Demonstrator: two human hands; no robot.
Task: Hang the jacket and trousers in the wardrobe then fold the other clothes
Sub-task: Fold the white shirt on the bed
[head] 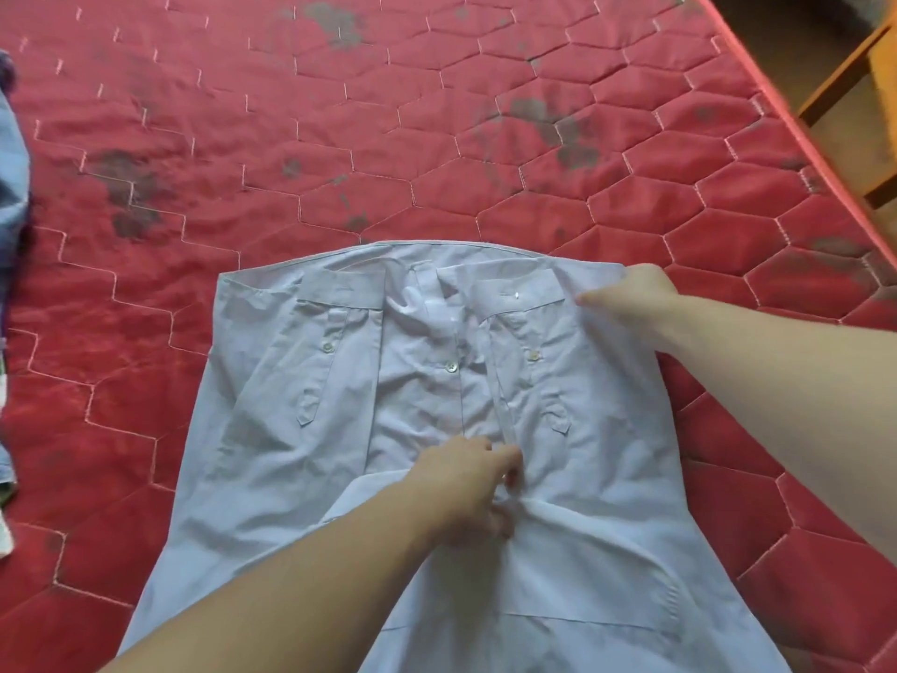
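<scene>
A pale blue shirt [437, 429] lies spread out on a red bed [437, 114] with a quilted top and some dark spots. The left hand [473, 488] is in the middle of the shirt, and its fingers are curled and pinching a bit of the cloth near the strip with the buttons. The right hand [631, 291] is further away and off to the right of the left hand, at the far right corner of the shirt. It is pressing down on the cloth there, but its fingers are partly hidden, so I cannot tell if it is holding the cloth or just resting on it. The two sleeves are folded in over the shirt, between the two hands and out to the left of the left hand. Far to the left of the left hand, at the edge of the bed, is a pile of other clothes [12, 187]. Past the right hand, beyond the bed's edge, is a bit of wooden furniture [864, 89].
</scene>
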